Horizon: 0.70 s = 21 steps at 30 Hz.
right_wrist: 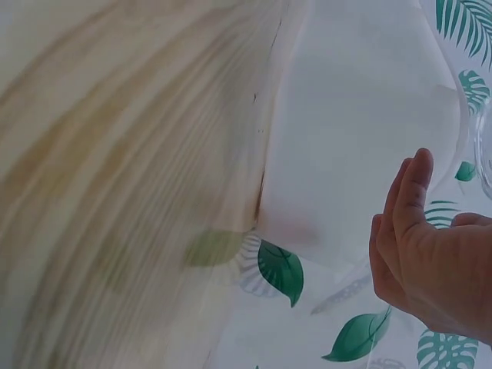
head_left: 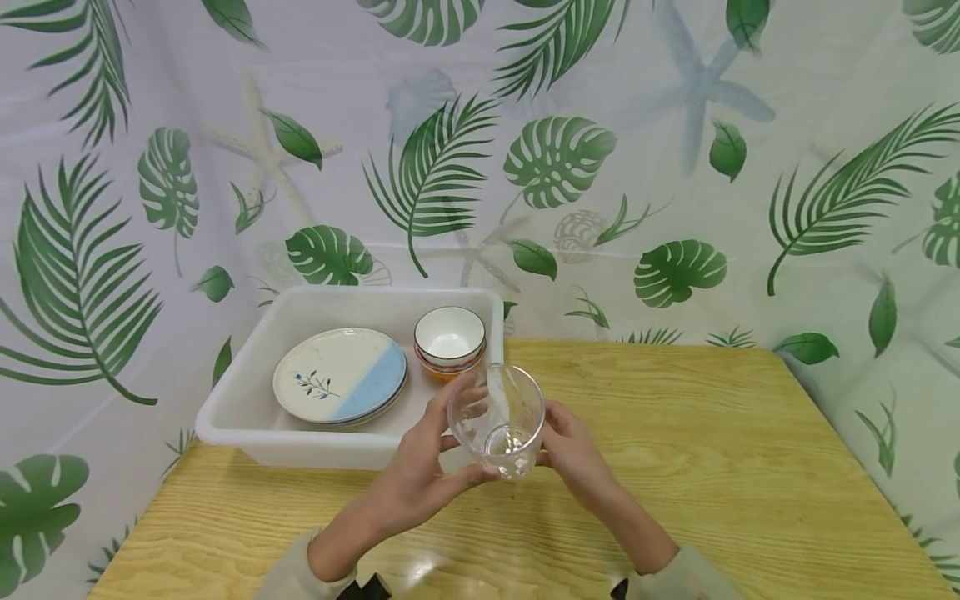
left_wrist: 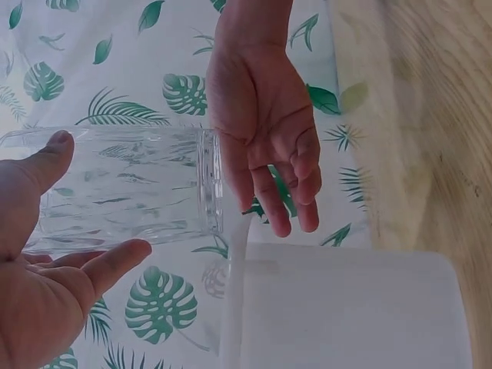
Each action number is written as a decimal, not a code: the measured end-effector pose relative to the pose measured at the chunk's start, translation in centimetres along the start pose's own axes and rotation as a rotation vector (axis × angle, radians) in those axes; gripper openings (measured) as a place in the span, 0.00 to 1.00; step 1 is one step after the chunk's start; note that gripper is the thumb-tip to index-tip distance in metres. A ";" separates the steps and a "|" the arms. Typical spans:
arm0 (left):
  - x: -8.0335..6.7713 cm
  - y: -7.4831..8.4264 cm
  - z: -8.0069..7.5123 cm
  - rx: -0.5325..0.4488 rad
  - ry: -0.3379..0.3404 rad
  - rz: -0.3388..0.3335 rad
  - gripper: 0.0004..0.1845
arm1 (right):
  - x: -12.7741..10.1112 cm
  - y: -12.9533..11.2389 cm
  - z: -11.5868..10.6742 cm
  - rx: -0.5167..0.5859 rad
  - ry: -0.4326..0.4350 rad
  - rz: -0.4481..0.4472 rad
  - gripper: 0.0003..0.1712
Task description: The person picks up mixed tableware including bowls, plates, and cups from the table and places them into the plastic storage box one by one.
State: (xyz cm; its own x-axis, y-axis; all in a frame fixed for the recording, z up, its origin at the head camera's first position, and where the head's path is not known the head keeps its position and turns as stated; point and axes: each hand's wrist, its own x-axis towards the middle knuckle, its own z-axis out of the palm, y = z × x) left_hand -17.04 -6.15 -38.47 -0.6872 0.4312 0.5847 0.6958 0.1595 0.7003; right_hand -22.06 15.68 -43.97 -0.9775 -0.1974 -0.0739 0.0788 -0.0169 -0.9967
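Spanning the lower part of the head view, the wooden table (head_left: 675, 433) serves as landmark; a leaf-print curtain (head_left: 675, 167) hangs behind it. On its far left corner sits a white tub (head_left: 247, 400) holding a stack of plates (head_left: 337, 379) and nested bowls (head_left: 450, 337). Above the table, just in front of the tub, a clear glass (head_left: 498, 421) is held tilted. The left hand (head_left: 420, 471) grips its wall between thumb and fingers; the right hand (head_left: 573, 450) rests relaxed fingers against its base. The glass is judged light, rigid, smooth and breakable, best held around the wall.
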 end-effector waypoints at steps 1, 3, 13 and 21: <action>0.1 -0.1 -0.1 0.001 0.016 0.011 0.54 | 0.1 0.0 0.3 0.001 -0.005 -0.003 0.22; 0.4 -0.2 -0.5 0.016 0.047 0.028 0.55 | 0.3 0.0 0.8 0.000 -0.011 -0.011 0.22; 1.1 -0.7 -1.9 0.087 0.127 0.035 0.56 | 0.9 -0.2 2.7 0.012 -0.037 -0.028 0.20; 1.6 -1.5 -2.7 0.111 0.194 -0.020 0.55 | 1.4 -0.3 3.6 0.063 -0.012 -0.062 0.28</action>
State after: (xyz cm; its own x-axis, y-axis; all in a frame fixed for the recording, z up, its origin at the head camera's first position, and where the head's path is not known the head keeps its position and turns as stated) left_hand -19.74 -8.15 -37.47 -0.7208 0.2498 0.6466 0.6931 0.2673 0.6694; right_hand -22.72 11.87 -43.65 -0.9785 -0.2059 -0.0118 0.0312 -0.0909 -0.9954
